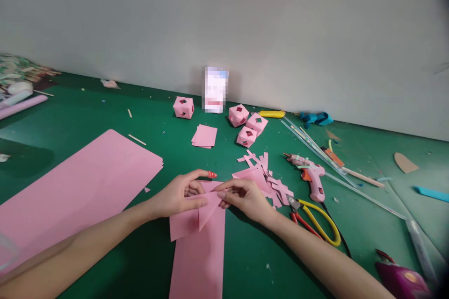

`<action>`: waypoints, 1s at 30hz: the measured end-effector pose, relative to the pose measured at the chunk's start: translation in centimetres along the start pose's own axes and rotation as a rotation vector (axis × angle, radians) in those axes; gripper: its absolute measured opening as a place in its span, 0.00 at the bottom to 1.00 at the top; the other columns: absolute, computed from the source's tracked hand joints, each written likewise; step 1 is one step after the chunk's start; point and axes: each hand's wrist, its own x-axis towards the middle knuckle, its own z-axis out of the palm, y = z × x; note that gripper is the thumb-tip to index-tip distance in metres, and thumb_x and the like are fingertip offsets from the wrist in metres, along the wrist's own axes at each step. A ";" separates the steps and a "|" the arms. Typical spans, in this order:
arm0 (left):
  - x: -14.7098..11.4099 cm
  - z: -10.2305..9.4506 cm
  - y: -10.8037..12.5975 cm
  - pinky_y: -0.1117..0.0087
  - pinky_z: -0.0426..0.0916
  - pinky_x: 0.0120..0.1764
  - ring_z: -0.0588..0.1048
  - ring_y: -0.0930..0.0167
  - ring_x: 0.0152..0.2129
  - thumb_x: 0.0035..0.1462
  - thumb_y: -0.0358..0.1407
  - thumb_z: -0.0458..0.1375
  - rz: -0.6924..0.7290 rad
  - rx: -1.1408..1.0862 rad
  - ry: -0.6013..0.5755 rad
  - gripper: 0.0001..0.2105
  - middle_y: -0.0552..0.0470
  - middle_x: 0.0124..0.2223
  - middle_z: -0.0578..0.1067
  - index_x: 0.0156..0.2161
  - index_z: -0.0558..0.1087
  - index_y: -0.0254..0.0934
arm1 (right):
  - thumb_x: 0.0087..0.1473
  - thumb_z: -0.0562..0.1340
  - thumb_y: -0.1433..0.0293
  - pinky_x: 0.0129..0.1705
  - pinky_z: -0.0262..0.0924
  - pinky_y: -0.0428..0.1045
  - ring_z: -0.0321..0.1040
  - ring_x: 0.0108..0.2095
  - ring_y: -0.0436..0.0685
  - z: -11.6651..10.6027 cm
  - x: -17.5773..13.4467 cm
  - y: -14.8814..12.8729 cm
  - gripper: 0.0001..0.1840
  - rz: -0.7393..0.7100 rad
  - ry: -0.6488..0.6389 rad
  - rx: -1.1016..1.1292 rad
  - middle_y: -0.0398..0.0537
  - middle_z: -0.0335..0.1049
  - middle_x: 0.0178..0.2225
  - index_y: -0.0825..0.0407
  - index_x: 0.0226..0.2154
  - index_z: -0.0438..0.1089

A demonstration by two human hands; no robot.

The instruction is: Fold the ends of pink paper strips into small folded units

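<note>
A folded piece of pink paper is held between my two hands, a little above the table. My left hand pinches its left part between thumb and fingers, with the forefinger, wrapped in something red at the tip, stretched out. The thumb and fingertips of my right hand are closed on its right corner. Beneath lies a long pink paper strip, running toward me, with another pink piece across it. Cut pink paper scraps lie just right of my right hand.
Several pink paper polyhedra with diamond holes stand at the back, near a blurred bright screen against the wall. Small pink squares and large pink sheets lie left. Pliers, a glue gun and a yellow cutter are right.
</note>
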 end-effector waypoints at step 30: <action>0.0 -0.3 -0.1 0.70 0.62 0.36 0.71 0.73 0.29 0.56 0.37 0.65 -0.020 -0.034 -0.032 0.29 0.61 0.29 0.71 0.61 0.61 0.41 | 0.59 0.65 0.54 0.37 0.75 0.47 0.79 0.30 0.52 -0.3 -0.1 -0.4 0.21 -0.071 -0.066 -0.026 0.52 0.80 0.37 0.54 0.43 0.78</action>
